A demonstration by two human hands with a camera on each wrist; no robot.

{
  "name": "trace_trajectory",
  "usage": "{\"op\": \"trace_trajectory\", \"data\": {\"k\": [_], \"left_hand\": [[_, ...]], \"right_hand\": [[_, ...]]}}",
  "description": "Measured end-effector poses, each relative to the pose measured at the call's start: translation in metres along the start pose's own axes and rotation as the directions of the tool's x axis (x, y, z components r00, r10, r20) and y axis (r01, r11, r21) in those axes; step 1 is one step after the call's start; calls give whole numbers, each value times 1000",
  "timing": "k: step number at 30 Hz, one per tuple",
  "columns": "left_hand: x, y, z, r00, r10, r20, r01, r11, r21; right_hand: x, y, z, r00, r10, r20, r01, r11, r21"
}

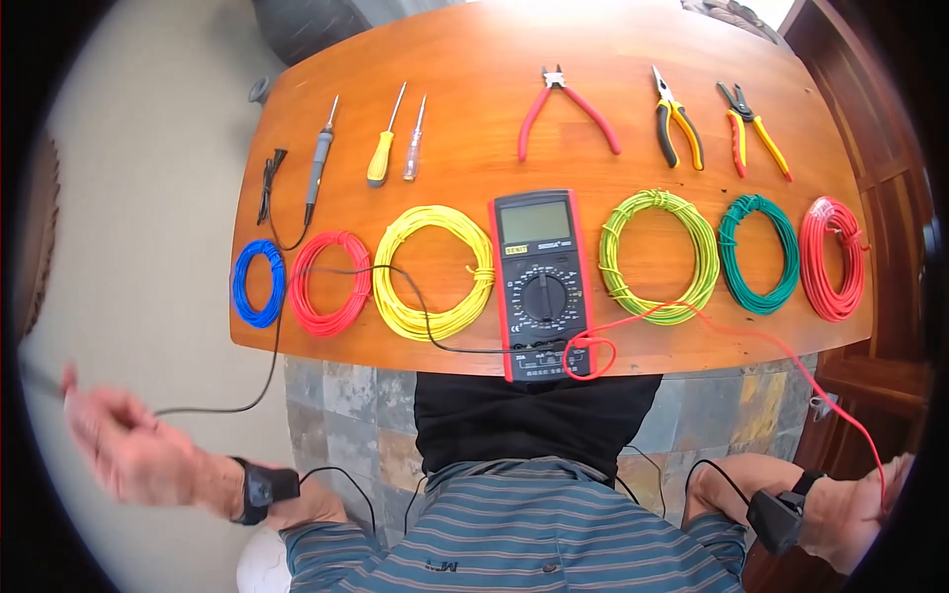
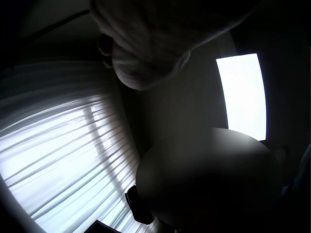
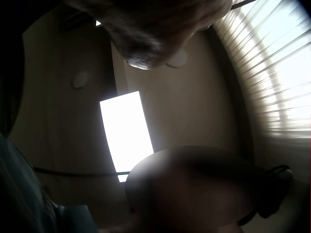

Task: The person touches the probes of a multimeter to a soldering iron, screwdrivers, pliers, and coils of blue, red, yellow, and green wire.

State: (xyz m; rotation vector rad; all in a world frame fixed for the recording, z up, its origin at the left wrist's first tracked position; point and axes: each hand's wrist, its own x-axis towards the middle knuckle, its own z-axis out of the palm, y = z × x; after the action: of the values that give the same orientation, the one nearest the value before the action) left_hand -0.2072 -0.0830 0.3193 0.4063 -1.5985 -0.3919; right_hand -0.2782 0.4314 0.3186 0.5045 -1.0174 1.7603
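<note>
The meter (image 1: 542, 287) lies at the table's (image 1: 465, 99) near edge, between the hands, well apart from both. Beyond the left edge, the blurred left hand (image 1: 138, 450) grips the black lead (image 1: 213, 409); off the near right corner, the right hand (image 1: 852, 514) grips the red lead (image 1: 819, 388), fingers partly hidden.

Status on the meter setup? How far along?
Looks done: both leads run to the lower sockets of the multimeter. In hand: left hand has the black lead, right hand the red lead, arms spread. Probably left: taking a reading; the display shows no digits I can see. Wire coils lie bundled.
</note>
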Motion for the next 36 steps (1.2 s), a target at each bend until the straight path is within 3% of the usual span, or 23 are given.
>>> {"op": "trace_trajectory", "data": {"k": [1, 3, 5, 6, 7, 8, 9, 10, 11, 12, 13, 14, 15, 16, 17, 19, 23, 25, 31, 34, 36], "left_hand": [[11, -4, -20, 996, 71, -58, -72, 997, -23], [35, -13, -90, 991, 71, -112, -99, 956, -275], [36, -2, -107, 995, 7, -96, -53, 873, -486], [16, 24, -81, 972, 100, -213, -153, 956, -251], [5, 37, -68, 930, 212, -301, -220, 975, 7], [-10, 25, -72, 945, 303, -121, -270, 935, 229], [-25, 13, -77, 922, 381, 63, -372, 832, 411], [-44, 12, -60, 938, 225, 263, -294, 919, 262], [-63, 11, -43, 887, 42, 459, -127, 979, 157], [-81, 10, -26, 781, -132, 611, 60, 989, 137], [-94, 8, -9, 656, -223, 721, 122, 974, 190], [-110, 1, 7, 610, -189, 769, 98, 982, 164], [-124, -5, 20, 560, -157, 814, 76, 987, 139], [-133, -8, 27, 558, -164, 813, 83, 986, 142], [-142, -9, 32, 525, -187, 830, 126, 982, 141], [-150, -11, 41, 494, -211, 843, 170, 975, 144], [-155, -17, 50, 512, -221, 830, 109, 975, 192], [-157, -20, 52, 479, -170, 861, 11, 982, 188], [-155, -12, 54, 462, -266, 846, 104, 964, 246], [-159, -20, 53, 489, -243, 838, 47, 966, 253], [-157, -16, 54, 488, -264, 832, 91, 963, 252]], "right_hand": [[-4, 6, 5, 998, 63, 7, -63, 998, 8], [-21, 24, 18, 976, 219, 8, -219, 976, -17], [-44, 42, 35, 896, 443, -40, -444, 888, -121], [-57, 47, 48, 812, 567, -138, -580, 760, -293], [-75, 55, 62, 803, 596, -29, -533, 694, -484], [-93, 64, 75, 783, 617, 80, -428, 628, -650], [-111, 81, 85, 726, 601, 334, -231, 671, -705], [-128, 99, 94, 620, 544, 565, -35, 739, -673], [-142, 110, 99, 547, 532, 646, -6, 775, -632], [-155, 122, 104, 468, 512, 720, 13, 810, -586], [-169, 128, 107, 422, 524, 740, 5, 815, -580], [-178, 131, 110, 419, 525, 741, 10, 814, -581], [-185, 133, 113, 364, 551, 750, 65, 789, -611], [-191, 136, 115, 308, 579, 755, 121, 763, -634], [-195, 138, 114, 302, 579, 757, 123, 764, -633], [-201, 143, 114, 194, 607, 771, 280, 718, -637], [-207, 147, 115, 162, 629, 760, 326, 693, -643], [-206, 146, 116, 157, 639, 753, 333, 683, -650], [-209, 145, 117, 157, 620, 769, 341, 696, -631], [-209, 144, 119, 169, 621, 766, 337, 694, -637], [-210, 145, 120, 185, 610, 771, 335, 698, -633]]}}
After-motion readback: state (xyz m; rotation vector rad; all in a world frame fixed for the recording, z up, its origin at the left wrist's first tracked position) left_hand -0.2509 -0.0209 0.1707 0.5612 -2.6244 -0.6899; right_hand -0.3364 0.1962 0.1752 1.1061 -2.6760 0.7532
